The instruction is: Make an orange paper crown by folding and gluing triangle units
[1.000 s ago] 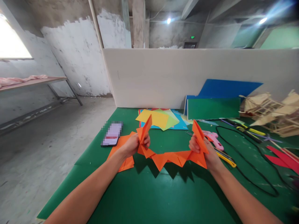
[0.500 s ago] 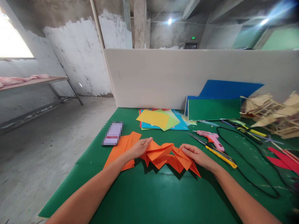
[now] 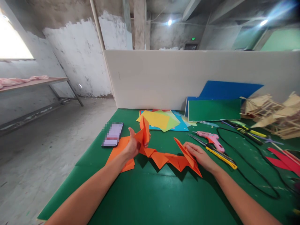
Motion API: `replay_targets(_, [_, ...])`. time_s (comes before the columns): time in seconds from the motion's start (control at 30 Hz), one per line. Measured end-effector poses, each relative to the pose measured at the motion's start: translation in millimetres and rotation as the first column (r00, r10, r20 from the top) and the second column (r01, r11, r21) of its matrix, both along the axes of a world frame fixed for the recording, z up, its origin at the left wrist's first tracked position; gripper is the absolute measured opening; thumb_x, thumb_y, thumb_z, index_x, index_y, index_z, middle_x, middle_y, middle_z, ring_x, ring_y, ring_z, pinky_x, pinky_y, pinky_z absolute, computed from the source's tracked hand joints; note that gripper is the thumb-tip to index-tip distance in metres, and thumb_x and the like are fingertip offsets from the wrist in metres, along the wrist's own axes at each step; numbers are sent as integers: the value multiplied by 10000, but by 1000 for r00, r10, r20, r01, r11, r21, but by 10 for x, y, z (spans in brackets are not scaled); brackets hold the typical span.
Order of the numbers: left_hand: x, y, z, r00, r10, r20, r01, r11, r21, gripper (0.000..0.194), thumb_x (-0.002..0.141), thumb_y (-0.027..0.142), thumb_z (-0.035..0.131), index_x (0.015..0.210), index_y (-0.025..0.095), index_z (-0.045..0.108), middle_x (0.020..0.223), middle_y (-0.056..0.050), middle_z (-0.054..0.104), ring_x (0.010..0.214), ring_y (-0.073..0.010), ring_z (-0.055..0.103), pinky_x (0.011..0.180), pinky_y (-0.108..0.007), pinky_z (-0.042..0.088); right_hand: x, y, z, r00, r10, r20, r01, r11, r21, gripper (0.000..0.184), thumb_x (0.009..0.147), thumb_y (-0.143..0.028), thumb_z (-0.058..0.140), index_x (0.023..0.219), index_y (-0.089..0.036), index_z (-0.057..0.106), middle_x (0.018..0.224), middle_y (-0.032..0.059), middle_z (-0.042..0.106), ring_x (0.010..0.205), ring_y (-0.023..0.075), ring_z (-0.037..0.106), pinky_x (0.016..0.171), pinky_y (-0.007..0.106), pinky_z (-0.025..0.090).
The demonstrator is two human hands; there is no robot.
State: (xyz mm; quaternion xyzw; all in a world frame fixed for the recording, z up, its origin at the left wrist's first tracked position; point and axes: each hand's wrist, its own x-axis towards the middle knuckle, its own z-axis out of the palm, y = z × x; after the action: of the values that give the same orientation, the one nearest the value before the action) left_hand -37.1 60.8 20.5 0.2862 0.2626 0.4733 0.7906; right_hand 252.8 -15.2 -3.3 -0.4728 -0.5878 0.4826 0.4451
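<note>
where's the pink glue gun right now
In the head view, the pink glue gun lies right of centre on the green table, beyond the right hand and beside the yellow-handled tool.

A hand could sweep in over the near part of the green table (image 3: 161,197), in front of the folded orange paper (image 3: 159,159) spanning between left hand (image 3: 134,146) and right hand (image 3: 197,154). Past it, a gap runs back to the coloured sheets (image 3: 154,120). Leftward, orange sheets (image 3: 117,153) and a phone (image 3: 114,134) obstruct; rightward, a knife (image 3: 222,158), glue gun (image 3: 213,138) and looping cord (image 3: 278,197), whose height is hard to judge. A pale board (image 3: 164,78) walls off the back.
</note>
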Motion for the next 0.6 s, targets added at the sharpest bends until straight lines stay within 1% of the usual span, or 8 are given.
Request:
replay_targets(0.1, [4,-15,75,998,-17,55,13,998,60,783,757,811,260,924,138,622,684,-76,584,525,-160,518,499,-279,454,-8,0,-9,1000,-28,-13,28,1000,2,315,859,-513,542,791,-208,581,746,-10,455,688,146,400,612,228,346])
replay_targets(0.17, [-7,-21,111,992,25,121,-33,997,66,875,689,868,228,957,133,618,717,-80,589,557,-163,531,526,-286,473,-24,-3,-6,998,-41,-39,41,999,-2,323,849,-521,554,778,-207,580,731,-8,477,673,146,414,600,230,355])
replay_targets(0.23, [-29,-20,127,981,67,183,-77,996,45,913,645,895,225,961,134,619,747,-84,601,588,-168,550,559,-295,492,-47,-7,3,995,-45,-84,43,999,-21,330,847,-528,553,771,-208,568,694,-12,498,620,139,420,559,234,351])
replay_targets(0.33, [-63,-11,133,973,92,211,-87,996,-33,907,610,909,262,891,127,626,746,-97,621,624,-188,584,594,-316,515,-87,-6,24,984,-26,-178,21,999,-34,334,867,-527,524,754,-212,529,610,-23,515,504,119,400,490,246,313])
replay_targets(0.4, [-71,-9,133,969,102,226,-88,994,-71,859,632,887,315,871,123,626,738,-98,635,658,-209,612,616,-329,527,-112,1,40,968,-25,-251,20,1000,-22,331,879,-518,506,744,-216,501,581,-28,517,463,110,390,473,254,294])
replay_targets(0.47, [-63,-7,126,967,98,237,-79,993,-88,735,720,799,402,893,120,624,754,-89,650,709,-218,638,659,-332,536,-130,11,53,945,-47,-324,42,999,-21,327,881,-516,500,745,-219,483,577,-27,520,456,107,397,469,259,289])
replay_targets(0.53, [-47,-3,104,978,41,204,-17,993,-119,539,804,634,523,899,113,620,786,-85,662,773,-216,658,724,-326,540,-138,25,63,921,-74,-383,64,997,-39,319,875,-514,506,754,-220,475,576,-26,514,459,105,402,466,260,289])
replay_targets(0.6, [-29,-1,72,992,-55,115,73,985,-159,339,812,439,643,895,112,618,834,-95,673,850,-231,668,791,-342,536,-132,44,68,897,-88,-432,77,996,-43,299,862,-496,530,760,-222,468,571,-28,501,460,105,398,461,260,281])
